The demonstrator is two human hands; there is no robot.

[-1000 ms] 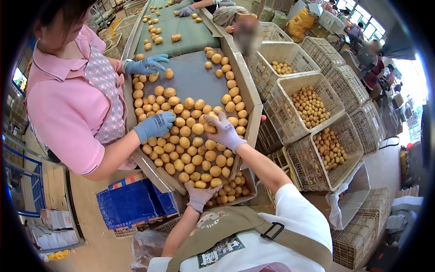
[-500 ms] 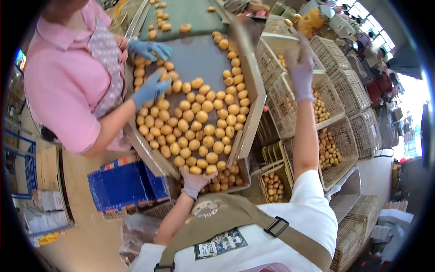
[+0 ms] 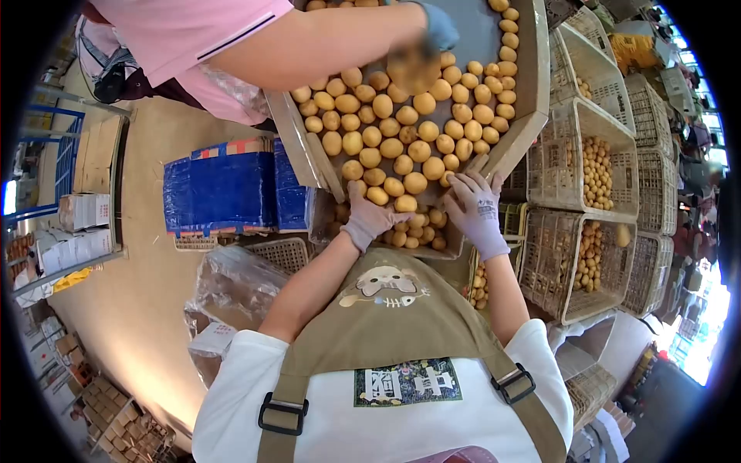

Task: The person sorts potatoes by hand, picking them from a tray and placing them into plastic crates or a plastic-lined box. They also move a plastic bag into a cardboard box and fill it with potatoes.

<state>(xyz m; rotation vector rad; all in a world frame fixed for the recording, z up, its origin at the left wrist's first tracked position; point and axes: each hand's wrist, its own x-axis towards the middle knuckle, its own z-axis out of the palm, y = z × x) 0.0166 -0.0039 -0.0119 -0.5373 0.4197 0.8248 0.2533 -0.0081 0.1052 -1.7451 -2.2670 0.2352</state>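
Round yellow-brown produce (image 3: 390, 147), potato-like, covers the lower part of the grey sorting tray (image 3: 525, 147). My left hand (image 3: 369, 220), in a pale glove, lies at the tray's narrow near end with thumb and fingers apart, touching the nearest pieces. Across from it, my right hand (image 3: 475, 207), also gloved, spreads its fingers over the right corner of that end, the fingertips beside a piece. Neither hand is closed round anything. Below the opening, between my hands, a crate (image 3: 451, 251) holds more of the same produce.
At the upper left, a co-worker's blue-gloved hand (image 3: 440, 27) reaches over the tray. Plastic crates (image 3: 567, 266) with produce stand on the right; a blurred round piece (image 3: 623, 235) shows at one. A blue-wrapped box (image 3: 220, 193) and clear plastic bag (image 3: 231, 289) are on the left.
My right hand has come back from above the right-hand crates to the tray's end. The view has shifted, and the co-worker's arm now stretches farther across the tray.
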